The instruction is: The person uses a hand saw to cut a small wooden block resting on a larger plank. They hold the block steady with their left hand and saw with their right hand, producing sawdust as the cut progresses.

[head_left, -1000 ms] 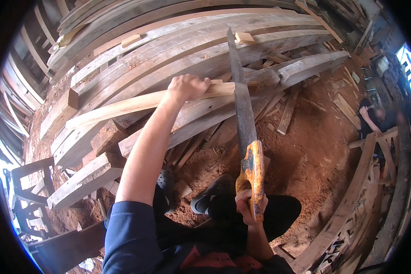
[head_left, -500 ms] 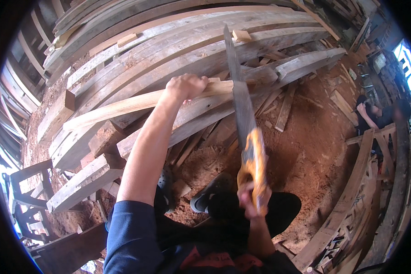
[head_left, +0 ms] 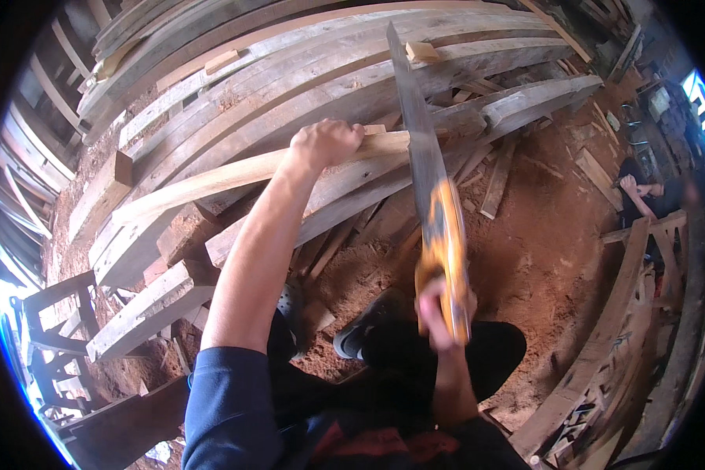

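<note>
My left hand (head_left: pixel 327 143) is wrapped round a pale wooden strip (head_left: pixel 211 182) near its right end, pressing it onto a weathered timber beam (head_left: pixel 345 186). My right hand (head_left: pixel 444 313) grips the orange and black handle of a handsaw (head_left: pixel 421 129). The blade points away from me and crosses the strip's right end, just right of my left hand. Blade and handle are slightly blurred. The teeth's depth in the wood cannot be made out.
Long timber beams (head_left: pixel 305 102) lie side by side beyond my hands. Small wood blocks (head_left: pixel 422 52) sit on them. Sawdust covers the floor (head_left: pixel 525 258). A wooden frame (head_left: pixel 55 329) stands at left; at right are curved planks (head_left: pixel 603 329) and another person (head_left: pixel 646 196).
The saw and my right hand have moved forward and slightly right along the stroke. My left hand keeps its hold on the strip; the whole view has shifted slightly.
</note>
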`<action>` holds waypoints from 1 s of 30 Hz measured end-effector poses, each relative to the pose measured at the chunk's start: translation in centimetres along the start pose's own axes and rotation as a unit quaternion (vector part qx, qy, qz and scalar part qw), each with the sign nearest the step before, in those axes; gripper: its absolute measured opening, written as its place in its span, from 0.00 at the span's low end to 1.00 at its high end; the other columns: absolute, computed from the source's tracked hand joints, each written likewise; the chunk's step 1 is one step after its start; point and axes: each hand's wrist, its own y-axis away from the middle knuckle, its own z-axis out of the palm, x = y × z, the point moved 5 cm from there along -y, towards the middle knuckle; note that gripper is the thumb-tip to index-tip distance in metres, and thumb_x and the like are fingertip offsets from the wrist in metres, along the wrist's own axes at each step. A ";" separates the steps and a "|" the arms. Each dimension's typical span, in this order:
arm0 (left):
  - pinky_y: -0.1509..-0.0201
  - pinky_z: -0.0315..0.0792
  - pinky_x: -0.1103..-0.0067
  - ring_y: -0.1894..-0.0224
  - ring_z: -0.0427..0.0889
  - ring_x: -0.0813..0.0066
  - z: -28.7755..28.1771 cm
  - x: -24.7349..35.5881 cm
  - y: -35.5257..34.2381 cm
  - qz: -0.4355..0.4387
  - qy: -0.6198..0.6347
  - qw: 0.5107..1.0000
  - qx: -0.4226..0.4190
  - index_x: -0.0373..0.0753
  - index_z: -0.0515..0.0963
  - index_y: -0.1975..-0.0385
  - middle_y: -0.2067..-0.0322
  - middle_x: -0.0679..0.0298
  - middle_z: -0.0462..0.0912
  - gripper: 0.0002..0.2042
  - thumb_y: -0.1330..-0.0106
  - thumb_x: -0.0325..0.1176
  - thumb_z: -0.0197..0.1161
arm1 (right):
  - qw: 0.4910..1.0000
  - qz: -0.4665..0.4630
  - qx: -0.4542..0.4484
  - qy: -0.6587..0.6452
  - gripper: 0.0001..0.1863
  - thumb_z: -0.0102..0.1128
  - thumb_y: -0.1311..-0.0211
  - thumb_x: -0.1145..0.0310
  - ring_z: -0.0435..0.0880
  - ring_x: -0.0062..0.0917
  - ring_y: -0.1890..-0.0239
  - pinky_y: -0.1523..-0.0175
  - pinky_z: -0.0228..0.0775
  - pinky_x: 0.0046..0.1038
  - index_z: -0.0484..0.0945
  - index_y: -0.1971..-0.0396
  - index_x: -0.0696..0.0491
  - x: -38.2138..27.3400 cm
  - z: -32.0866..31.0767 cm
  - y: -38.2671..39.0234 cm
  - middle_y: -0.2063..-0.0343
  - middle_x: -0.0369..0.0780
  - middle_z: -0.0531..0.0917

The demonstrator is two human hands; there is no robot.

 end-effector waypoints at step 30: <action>0.69 0.79 0.66 0.78 0.83 0.61 0.5 -0.1 0.0 0.041 0.018 0.998 0.039 0.29 0.77 0.72 0.80 0.48 0.80 0.27 0.33 0.47 0.35 | 0.989 0.105 0.033 -0.100 0.09 0.67 0.46 0.72 0.70 0.15 0.85 0.78 0.62 0.22 0.74 0.77 0.55 -1.0 0.1 -2.2 0.86 0.31 0.74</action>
